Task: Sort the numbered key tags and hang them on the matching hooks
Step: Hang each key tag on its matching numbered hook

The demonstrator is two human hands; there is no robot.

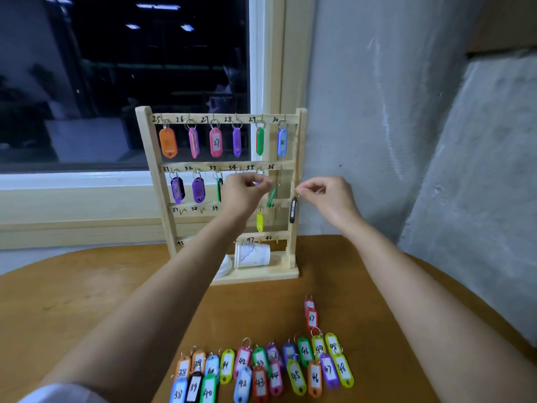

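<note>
Left hand (pixel 247 191) pinching green tag (pixel 271 196), right hand (pixel 327 196) pinching black tag (pixel 293 211)

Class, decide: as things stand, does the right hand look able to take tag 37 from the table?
Probably not at once. The right hand pinches the black tag up at the rack. Tag 37 lies uncovered, with nothing between; once emptied, the hand likely reaches it.

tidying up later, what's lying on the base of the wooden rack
A white paper cup lies on its side on the rack base. Left of it something white peeks out; the left forearm covers the rest.
</note>
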